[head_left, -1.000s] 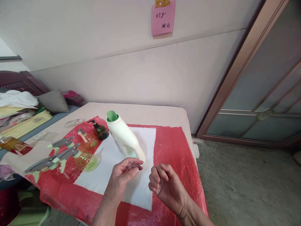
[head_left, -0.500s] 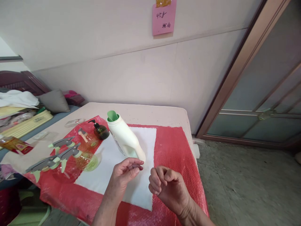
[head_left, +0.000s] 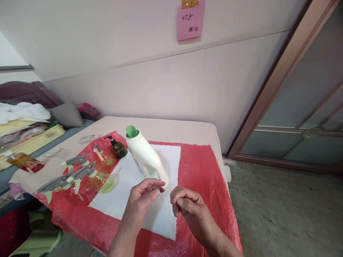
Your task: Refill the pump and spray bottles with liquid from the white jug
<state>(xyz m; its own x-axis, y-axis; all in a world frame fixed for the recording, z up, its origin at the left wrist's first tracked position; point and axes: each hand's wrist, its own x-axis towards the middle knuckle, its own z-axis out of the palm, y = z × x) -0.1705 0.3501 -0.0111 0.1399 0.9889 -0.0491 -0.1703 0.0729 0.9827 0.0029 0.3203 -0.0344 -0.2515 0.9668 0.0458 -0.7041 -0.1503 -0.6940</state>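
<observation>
Fingers of our left hand (head_left: 144,194) curl just short of the white jug (head_left: 146,159), perhaps pinching something small and dark, while our right hand (head_left: 187,207) hangs loosely closed and empty beside it. We judge little done: the jug stands uncapped on the white cloth (head_left: 128,178), and spray bottles (head_left: 80,176) lie untouched.

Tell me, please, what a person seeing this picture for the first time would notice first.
The eye goes first to the white bottle with a green open spout, standing on a white cloth over a red sheet in the middle of the table. Just in front of it, the left hand and the right hand are held close together, fingers curled. High on the wall, a pink note with handwriting also stands out.
</observation>
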